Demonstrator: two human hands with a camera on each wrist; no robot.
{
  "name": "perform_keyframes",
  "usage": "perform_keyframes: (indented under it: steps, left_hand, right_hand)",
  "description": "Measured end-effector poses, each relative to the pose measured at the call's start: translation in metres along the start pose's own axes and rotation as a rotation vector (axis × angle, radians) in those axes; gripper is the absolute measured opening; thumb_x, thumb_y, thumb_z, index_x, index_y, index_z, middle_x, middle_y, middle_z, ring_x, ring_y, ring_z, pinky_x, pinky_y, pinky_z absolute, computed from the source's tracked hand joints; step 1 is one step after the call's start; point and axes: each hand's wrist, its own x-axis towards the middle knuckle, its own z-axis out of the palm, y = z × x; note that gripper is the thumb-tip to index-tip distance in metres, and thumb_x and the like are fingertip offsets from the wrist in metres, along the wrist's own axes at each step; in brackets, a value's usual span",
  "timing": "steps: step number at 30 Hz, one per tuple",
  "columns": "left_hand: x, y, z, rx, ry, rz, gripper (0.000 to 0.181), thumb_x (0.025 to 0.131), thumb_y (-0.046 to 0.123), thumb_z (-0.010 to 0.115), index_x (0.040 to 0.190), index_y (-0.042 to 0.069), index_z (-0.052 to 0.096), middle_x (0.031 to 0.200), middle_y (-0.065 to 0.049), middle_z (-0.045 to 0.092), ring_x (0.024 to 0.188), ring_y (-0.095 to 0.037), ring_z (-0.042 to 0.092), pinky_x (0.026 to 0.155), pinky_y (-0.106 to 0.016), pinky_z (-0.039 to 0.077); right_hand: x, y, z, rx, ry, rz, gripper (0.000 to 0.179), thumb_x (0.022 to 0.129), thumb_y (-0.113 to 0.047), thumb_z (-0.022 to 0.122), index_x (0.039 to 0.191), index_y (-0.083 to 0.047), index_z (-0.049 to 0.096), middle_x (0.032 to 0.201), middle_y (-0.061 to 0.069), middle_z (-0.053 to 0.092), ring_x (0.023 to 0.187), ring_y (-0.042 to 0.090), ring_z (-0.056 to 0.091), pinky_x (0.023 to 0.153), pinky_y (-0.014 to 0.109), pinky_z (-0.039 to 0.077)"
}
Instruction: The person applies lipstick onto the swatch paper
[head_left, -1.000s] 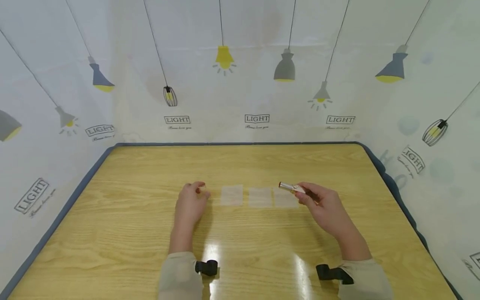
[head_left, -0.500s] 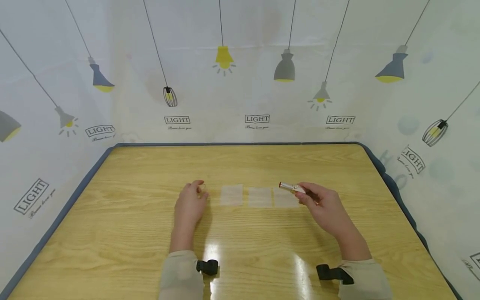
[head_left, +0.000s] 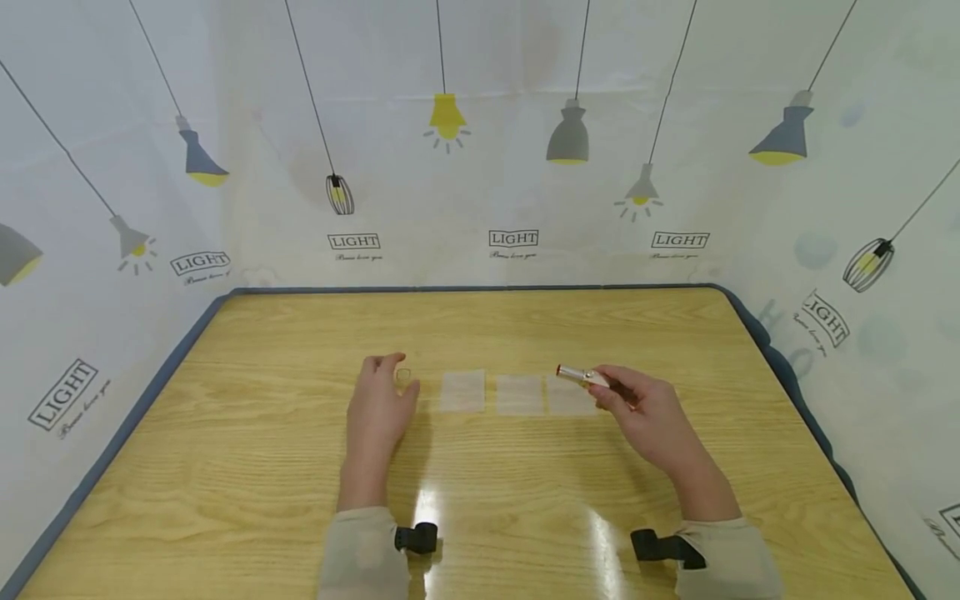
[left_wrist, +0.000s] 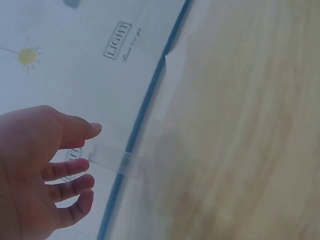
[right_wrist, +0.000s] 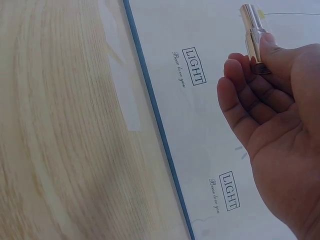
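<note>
In the head view my right hand [head_left: 651, 417] holds a lipstick [head_left: 576, 374] between thumb and fingers above the table, its reddish end toward the left. The right wrist view shows the lipstick's shiny metal tube [right_wrist: 254, 30] under the thumb. My left hand [head_left: 378, 408] is at the left of the paper squares, thumb and fingers spread apart. Between thumb and fingertips stands a small clear cap [head_left: 403, 375]. From the left wrist view, the see-through cap [left_wrist: 112, 159] sits just beyond the fingertips, apart from them.
Three thin whitish squares lie in a row on the wooden table [head_left: 480, 492]: a left square [head_left: 462, 392], a middle square [head_left: 519, 395] and a right square [head_left: 570, 398], partly behind the right hand. A lamp-print curtain [head_left: 510, 183] surrounds the table's far and side edges.
My left thumb and fingers have parted, letting go of the clear cap, which now shows between them. The right hand and lipstick have stayed almost still.
</note>
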Motion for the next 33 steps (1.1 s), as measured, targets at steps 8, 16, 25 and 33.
perform_keyframes:
  steps: [8,16,25,33]
  left_hand:
    - [-0.016,0.046,-0.004,-0.178,0.123,0.130,0.045,0.102,0.019,0.071,0.144,0.008,0.062,0.141,-0.016,0.060,0.121,-0.038,0.062,0.089,-0.049,0.059]
    - [-0.027,0.073,0.019,-0.603,-0.022,0.183,0.037,0.099,0.020,0.078,0.134,0.012,0.070,0.118,-0.010,0.073,0.098,-0.021,0.066,0.080,-0.025,0.056]
    - [-0.040,0.094,0.048,-1.074,-0.215,-0.016,0.043,0.098,0.023,0.079,0.136,0.008,0.066,0.095,0.002,0.070,0.080,-0.013,0.067,0.072,-0.023,0.058]
    - [-0.049,0.108,0.062,-1.318,-0.233,-0.080,0.024,0.103,0.016,0.073,0.121,0.001,0.067,0.089,0.004,0.069,0.075,-0.011,0.062,0.069,-0.021,0.055]
  right_hand:
    - [0.003,-0.005,0.009,0.034,0.037,-0.064,0.030,0.107,-0.016,0.065,0.132,0.000,0.071,0.103,0.013,0.077,0.087,0.003,0.070,0.075,0.022,0.059]
    - [0.006,-0.020,0.021,0.114,0.085,-0.103,0.027,0.106,-0.012,0.066,0.128,0.000,0.073,0.102,0.014,0.077,0.087,0.011,0.073,0.077,0.020,0.060]
    - [0.007,-0.030,0.040,0.199,0.094,-0.114,0.024,0.105,-0.010,0.066,0.125,0.000,0.074,0.097,0.012,0.075,0.084,0.011,0.072,0.075,0.023,0.062]
    - [0.007,-0.030,0.050,0.218,0.107,-0.184,0.020,0.104,-0.006,0.067,0.122,0.001,0.074,0.099,0.014,0.075,0.083,0.004,0.070,0.073,0.023,0.062]
